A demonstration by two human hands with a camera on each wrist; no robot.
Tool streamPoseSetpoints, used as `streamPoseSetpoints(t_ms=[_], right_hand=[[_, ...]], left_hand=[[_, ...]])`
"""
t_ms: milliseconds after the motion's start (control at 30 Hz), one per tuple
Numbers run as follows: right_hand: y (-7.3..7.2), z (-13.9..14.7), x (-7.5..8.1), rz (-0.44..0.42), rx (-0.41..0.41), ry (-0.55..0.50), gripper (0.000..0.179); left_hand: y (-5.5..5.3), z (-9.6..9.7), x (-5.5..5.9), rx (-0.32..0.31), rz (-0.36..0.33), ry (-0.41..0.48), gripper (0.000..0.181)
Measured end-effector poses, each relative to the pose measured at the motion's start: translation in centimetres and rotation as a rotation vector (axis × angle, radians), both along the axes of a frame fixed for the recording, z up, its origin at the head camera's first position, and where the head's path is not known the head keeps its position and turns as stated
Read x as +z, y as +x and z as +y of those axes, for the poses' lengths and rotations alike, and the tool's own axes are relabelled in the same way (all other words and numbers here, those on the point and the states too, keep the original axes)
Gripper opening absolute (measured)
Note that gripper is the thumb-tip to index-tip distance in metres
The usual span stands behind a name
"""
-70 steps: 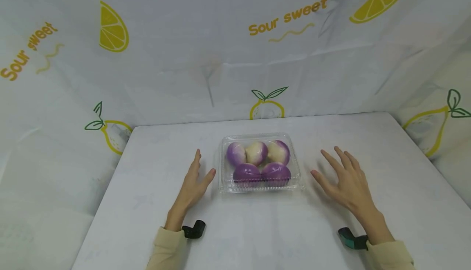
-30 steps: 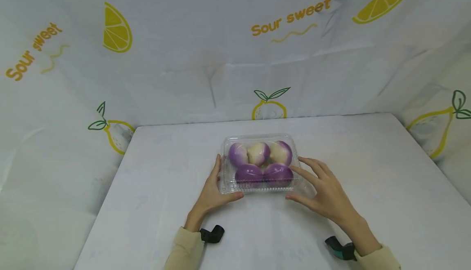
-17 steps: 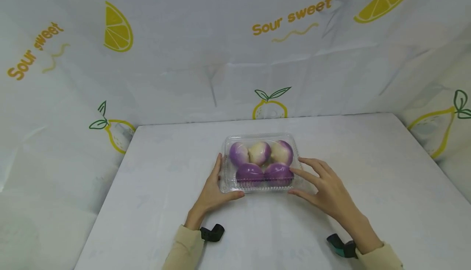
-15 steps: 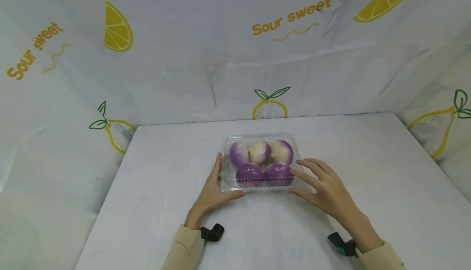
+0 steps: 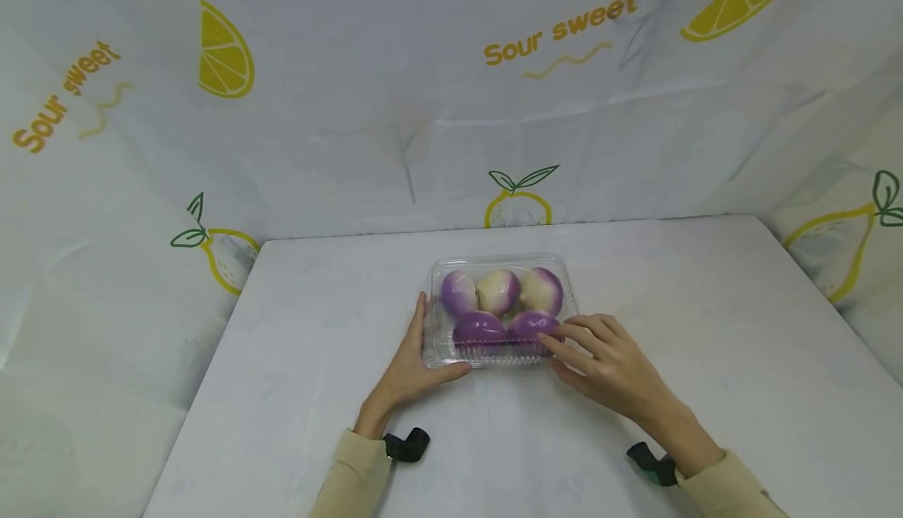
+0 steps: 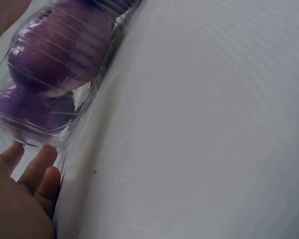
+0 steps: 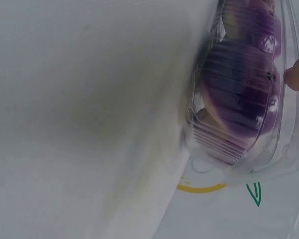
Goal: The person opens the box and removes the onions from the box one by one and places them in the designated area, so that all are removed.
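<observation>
A clear plastic clamshell box point(image 5: 502, 260), lid closed, lies flat on the table. Several purple-and-white turnips point(image 5: 480, 328) sit inside, in two rows. My left hand point(image 5: 404, 373) is at the box's front left corner, its fingers straight along the left side and its thumb along the front edge. In the left wrist view, its fingertips point(image 6: 44, 158) touch or nearly touch the ribbed end wall. My right hand point(image 5: 614, 363) is at the front right corner, fingers over the lid and thumb by the front rim. One right fingertip point(image 7: 297, 74) meets the rim in the right wrist view.
The box stands near the middle of a white-covered table point(image 5: 317, 291). Behind it hangs a white cloth point(image 5: 339, 173) printed with lemons and lettering. A dark wrist-worn device point(image 5: 409, 446) is on the left wrist, another dark device point(image 5: 652, 465) on the right.
Both hands have come in from the sides to the box's front corners. In the last half second my right fingers shifted left onto the lid's front right corner; the left hand stayed put.
</observation>
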State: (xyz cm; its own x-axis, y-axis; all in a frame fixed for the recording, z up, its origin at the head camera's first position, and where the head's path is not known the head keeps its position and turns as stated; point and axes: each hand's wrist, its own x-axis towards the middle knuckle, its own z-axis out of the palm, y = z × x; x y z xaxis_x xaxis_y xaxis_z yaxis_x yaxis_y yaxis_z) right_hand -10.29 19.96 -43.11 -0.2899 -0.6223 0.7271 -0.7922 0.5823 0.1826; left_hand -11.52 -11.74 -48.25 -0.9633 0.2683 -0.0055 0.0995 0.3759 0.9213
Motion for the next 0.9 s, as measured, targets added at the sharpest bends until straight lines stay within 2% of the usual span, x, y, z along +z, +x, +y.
streamPoseSetpoints(t_ms=[533,900], right_hand=[[-0.1,-3.9,-0.5,-0.037,-0.045,-0.047,0.042],[-0.4,-6.0,-0.7,-0.03,-0.012,-0.061,0.021]], left_hand=[[0.0,0.2,-0.2,0.004,-0.009,-0.042,0.134],[0.0,0.1,-0.1,-0.004,-0.009,-0.035,0.134]])
